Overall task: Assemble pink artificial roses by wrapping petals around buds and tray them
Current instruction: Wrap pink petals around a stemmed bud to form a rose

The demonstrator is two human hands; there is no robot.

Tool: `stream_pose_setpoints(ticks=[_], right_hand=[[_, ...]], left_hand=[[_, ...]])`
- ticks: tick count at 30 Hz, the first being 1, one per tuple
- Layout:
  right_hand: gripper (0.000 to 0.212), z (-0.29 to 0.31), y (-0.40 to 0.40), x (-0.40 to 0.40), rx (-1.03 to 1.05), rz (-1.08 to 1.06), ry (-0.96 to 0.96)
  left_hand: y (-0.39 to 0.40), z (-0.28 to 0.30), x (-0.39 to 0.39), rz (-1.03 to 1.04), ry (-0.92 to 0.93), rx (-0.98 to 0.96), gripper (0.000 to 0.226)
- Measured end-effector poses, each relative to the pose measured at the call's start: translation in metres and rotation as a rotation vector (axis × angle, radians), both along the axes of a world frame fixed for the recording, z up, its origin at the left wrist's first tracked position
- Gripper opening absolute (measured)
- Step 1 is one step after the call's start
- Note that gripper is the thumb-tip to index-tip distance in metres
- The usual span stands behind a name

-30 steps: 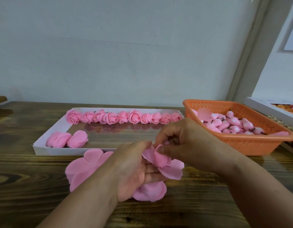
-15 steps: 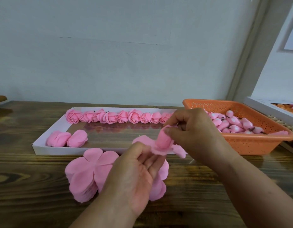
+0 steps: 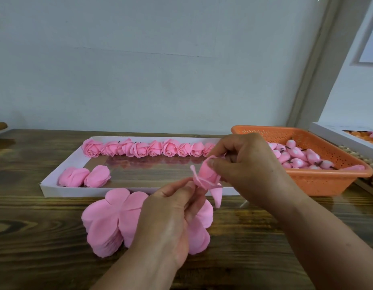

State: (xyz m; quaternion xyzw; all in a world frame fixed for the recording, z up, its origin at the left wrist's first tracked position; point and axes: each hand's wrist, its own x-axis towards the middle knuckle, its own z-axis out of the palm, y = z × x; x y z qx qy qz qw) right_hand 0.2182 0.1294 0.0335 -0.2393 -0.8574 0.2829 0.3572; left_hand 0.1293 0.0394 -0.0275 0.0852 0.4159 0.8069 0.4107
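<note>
My right hand pinches a petal against the half-wrapped rose, held above the tray's near edge. My left hand grips its base from below, over the petal stack. Finished roses line the tray's far side; buds fill the basket.

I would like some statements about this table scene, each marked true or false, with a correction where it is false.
1. Both hands hold the half-wrapped rose. True: the left hand holds it from below, the right hand pinches its top.
2. The finished roses lie in the orange basket. False: they line the far side of the white tray.
3. The basket holds buds. True.
4. The petal stack lies inside the tray. False: it lies on the wooden table, in front of the tray.
</note>
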Motion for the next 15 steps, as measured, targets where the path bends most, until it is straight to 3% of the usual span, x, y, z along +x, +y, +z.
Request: stream_pose_setpoints(ticks=[10,15], right_hand=[[0.019,0.006,-0.002,0.000,-0.013,0.029,-0.062],[0.019,0.007,0.000,0.001,-0.072,0.046,-0.035]], left_hand=[[-0.003,0.004,0.002,0.052,0.127,-0.019,0.023],[-0.011,0.001,-0.004,-0.040,0.369,-0.035,0.027]])
